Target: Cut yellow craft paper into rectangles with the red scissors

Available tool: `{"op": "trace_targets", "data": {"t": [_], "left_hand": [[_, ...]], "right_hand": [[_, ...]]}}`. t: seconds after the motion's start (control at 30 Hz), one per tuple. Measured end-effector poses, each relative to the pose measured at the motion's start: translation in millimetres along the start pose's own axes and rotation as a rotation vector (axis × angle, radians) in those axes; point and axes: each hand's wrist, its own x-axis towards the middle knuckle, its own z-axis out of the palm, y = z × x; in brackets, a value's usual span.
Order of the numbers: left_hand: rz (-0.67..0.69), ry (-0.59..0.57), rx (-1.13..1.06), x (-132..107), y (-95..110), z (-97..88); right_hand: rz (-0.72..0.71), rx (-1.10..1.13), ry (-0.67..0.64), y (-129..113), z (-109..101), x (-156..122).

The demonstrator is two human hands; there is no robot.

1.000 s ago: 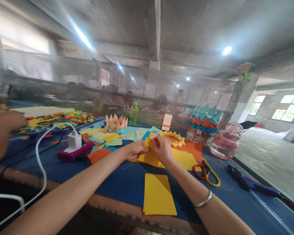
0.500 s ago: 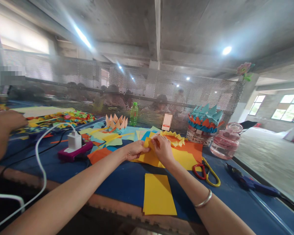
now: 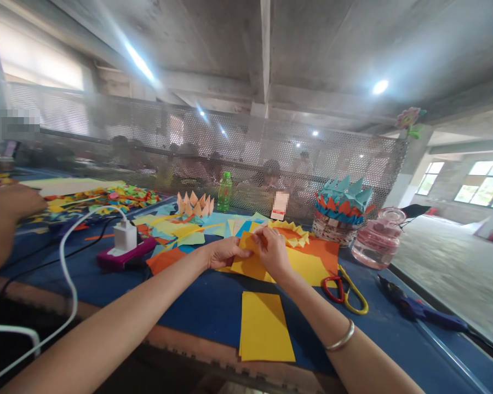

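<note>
— Near the front edge of the table (image 3: 209, 306)?
— A stack of paper (image 3: 265, 328); behind it, between left hand (image 3: 224, 253) and right hand (image 3: 273, 254), a sheet (image 3: 248, 265).
— To the right?
— Scissors (image 3: 347, 299), then, further right, a glue gun (image 3: 419, 310); behind the scissors, a jar (image 3: 376, 241), just right of a basket (image 3: 332, 230).
— To the left?
— A charger (image 3: 124, 236) on a power strip (image 3: 110, 261), and behind these, paper scraps (image 3: 107, 198).
— And at the back?
— A crown (image 3: 195, 207), just left of a bottle (image 3: 225, 192); behind both, a mesh screen (image 3: 238, 142).

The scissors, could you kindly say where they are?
In the head view, the scissors lie on the right, at the edge of the yellow sheet, left of the glue gun.
</note>
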Motion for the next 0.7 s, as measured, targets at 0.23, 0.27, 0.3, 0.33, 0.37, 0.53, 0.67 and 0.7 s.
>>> {"op": "trace_targets", "data": {"t": [0.23,0.27,0.3,0.33,0.37,0.53,0.67,0.7], "left_hand": [[0.076,0.149,0.208,0,-3,0.5],[0.073,0.164,0.221,0,-3,-1.0],[0.068,0.176,0.229,1,-3,-2.7],[0.065,0.185,0.232,1,-2,-4.4],[0.066,0.196,0.232,2,-2,-6.1],[0.069,0.282,0.260,3,-1,-13.4],[0.082,0.313,0.267,3,0,-15.8],[0.082,0.307,0.261,3,0,-15.7]], "right_hand": [[0.014,0.012,-0.091,9,-6,4],[0.029,0.002,-0.125,13,-9,6],[0.050,-0.021,-0.166,18,-12,8],[0.073,-0.055,-0.212,23,-16,10],[0.095,-0.093,-0.255,30,-21,11],[0.137,-0.199,-0.464,61,-46,16],[0.167,-0.198,-0.559,77,-67,20],[0.176,-0.192,-0.565,79,-72,22]]}}
